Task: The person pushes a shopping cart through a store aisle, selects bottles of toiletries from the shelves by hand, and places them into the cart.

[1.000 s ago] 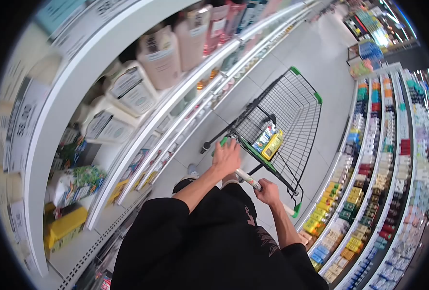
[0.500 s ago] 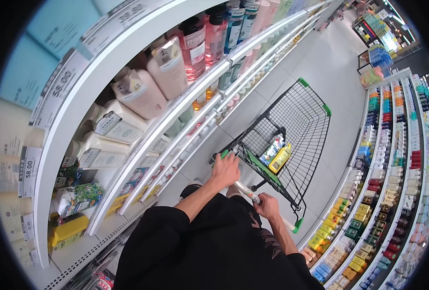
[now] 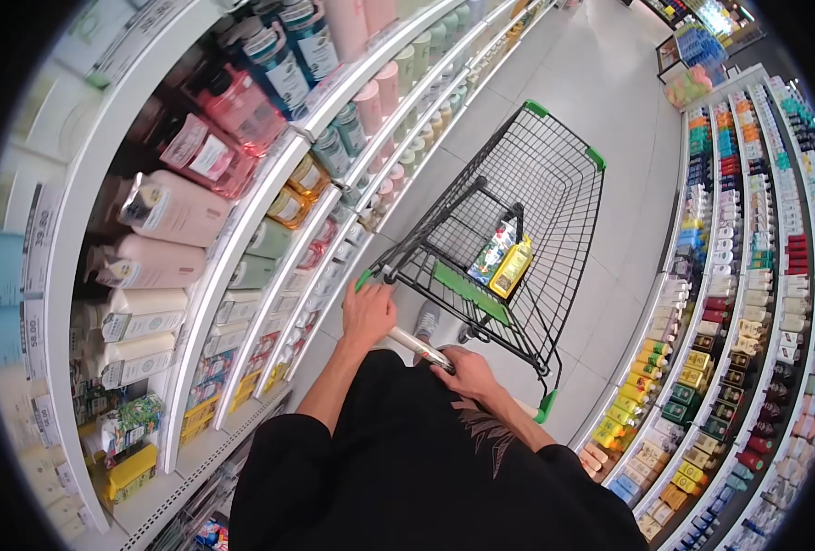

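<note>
Fingers (image 3: 372, 291) wrap cart handle (image 3: 409, 342); price tag (image 3: 32, 334) reads 58.00.

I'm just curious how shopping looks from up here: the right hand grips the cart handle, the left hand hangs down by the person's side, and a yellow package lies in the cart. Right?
Not quite: the left hand is on the cart handle too, as the head view shows. The right hand does grip it, and a yellow package lies in the cart.

Head-worn view, facing forward and down, near above cart handle (image 3: 412, 342)
</note>
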A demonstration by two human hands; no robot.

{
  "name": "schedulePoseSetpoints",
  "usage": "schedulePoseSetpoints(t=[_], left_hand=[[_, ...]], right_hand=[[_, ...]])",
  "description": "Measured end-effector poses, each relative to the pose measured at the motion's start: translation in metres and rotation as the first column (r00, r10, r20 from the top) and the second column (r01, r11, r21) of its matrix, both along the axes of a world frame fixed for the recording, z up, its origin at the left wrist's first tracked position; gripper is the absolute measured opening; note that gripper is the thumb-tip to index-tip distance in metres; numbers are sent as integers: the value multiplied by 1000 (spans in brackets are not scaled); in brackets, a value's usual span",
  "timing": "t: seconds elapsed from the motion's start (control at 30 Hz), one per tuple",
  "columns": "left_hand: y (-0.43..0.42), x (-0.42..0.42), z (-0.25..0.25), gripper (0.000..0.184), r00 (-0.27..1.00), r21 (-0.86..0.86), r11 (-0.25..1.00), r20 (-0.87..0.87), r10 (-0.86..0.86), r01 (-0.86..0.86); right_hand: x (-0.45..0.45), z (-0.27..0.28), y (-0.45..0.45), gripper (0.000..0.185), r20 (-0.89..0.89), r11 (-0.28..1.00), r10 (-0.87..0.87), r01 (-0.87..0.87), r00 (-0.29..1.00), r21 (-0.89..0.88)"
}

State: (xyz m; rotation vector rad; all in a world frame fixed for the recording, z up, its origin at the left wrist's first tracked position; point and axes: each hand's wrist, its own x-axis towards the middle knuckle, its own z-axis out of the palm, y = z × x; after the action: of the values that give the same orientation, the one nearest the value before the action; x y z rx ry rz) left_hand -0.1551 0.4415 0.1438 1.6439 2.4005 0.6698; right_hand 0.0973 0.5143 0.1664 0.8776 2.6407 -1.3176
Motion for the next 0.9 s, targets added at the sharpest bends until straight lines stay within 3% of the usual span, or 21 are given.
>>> schedulePoseSetpoints(t=[0.17, 0.4, 0.47, 0.7, 0.83, 0.9], left_hand=[[18, 19, 18, 17, 1000, -154, 988, -8, 12, -13], [38, 23, 7, 18, 991, -130, 983, 12, 134, -132], [43, 23, 10, 17, 997, -201, 977, 11, 71, -67], [40, 16, 7, 14, 998, -70, 997, 66, 22, -17], [28, 2, 19, 15, 961, -29, 995, 265, -84, 95], [15, 3, 19, 15, 939, 35, 992, 320, -123, 118]], right_hand=[[2, -8, 25, 37, 94, 997, 49, -43, 994, -61], [-1, -10, 47, 40, 213, 993, 97, -81, 972, -83], [-1, -11, 51, 40, 192, 991, 125, -113, 973, -73], [-3, -4, 56, 42, 194, 995, 81, -89, 978, 33], [1, -5, 60, 40, 145, 988, 49, -69, 988, 140], [6, -2, 59, 34, 51, 995, -76, 72, 996, 72]])
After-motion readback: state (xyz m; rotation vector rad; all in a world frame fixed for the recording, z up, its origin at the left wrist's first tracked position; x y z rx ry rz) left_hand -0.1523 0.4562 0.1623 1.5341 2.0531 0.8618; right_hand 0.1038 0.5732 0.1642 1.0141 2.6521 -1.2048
